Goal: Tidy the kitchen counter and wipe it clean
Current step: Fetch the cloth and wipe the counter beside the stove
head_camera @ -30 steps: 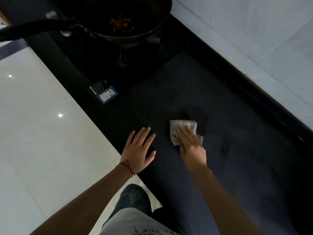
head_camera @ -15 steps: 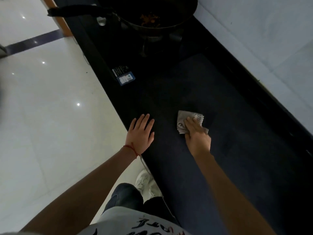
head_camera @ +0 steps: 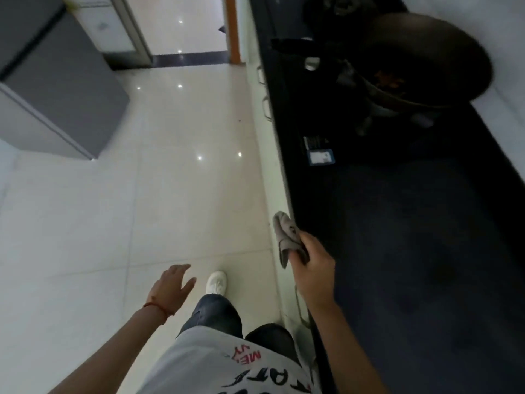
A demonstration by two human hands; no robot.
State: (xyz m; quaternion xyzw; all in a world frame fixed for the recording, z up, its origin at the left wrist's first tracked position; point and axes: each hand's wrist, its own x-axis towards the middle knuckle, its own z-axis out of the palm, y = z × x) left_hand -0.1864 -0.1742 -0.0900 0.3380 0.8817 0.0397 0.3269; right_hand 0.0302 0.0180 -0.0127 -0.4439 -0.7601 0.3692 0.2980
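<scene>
The dark counter (head_camera: 412, 251) runs along the right side of the view. My right hand (head_camera: 314, 268) is at its front edge and grips a crumpled grey cloth (head_camera: 287, 234), which hangs just off the edge over the floor. My left hand (head_camera: 173, 288) is away from the counter, out over the white floor to the left, fingers spread and holding nothing. A red string circles its wrist.
A black wok (head_camera: 420, 61) with food scraps sits on the stove (head_camera: 341, 109) at the far end, its handle pointing left. A small blue card (head_camera: 321, 157) lies near the counter edge. A grey cabinet (head_camera: 56, 81) stands at left; a doorway (head_camera: 184, 24) lies ahead.
The view has swung left toward the floor. My left hand lifted off the counter and moved out over the floor. My right hand pulled the cloth back from mid-counter to the front edge.
</scene>
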